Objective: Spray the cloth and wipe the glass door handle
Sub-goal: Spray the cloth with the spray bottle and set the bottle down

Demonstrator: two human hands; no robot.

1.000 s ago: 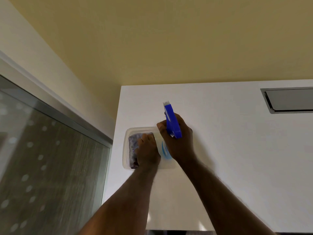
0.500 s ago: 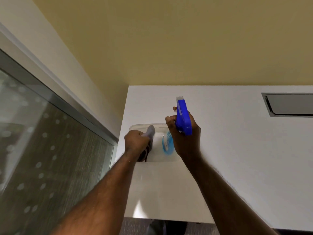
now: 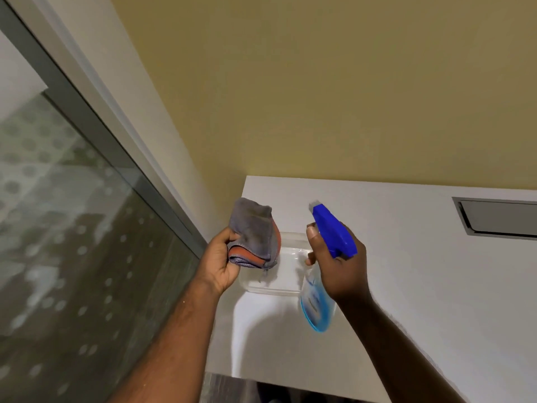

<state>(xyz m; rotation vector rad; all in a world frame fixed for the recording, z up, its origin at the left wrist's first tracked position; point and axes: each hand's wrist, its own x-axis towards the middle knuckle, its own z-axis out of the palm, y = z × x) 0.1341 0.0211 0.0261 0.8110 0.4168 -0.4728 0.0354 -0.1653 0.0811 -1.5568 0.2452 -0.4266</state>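
Cloth (image 3: 253, 232) clamped in left hand (image 3: 219, 261), at nine o'clock of spray bottle (image 3: 325, 266) gripped by right hand (image 3: 338, 264), above tabletop (image 3: 421, 286). Spraying apparently pending; door handle unseen, unwiped.

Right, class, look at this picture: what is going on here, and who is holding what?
A person stands at a white table beside a glass door. The left hand holds a folded grey and orange cloth up above a clear plastic tray on the table. The right hand holds a spray bottle with a blue trigger head, its nozzle turned towards the cloth. No spray shows yet, and the door handle is out of view, so wiping has not begun.
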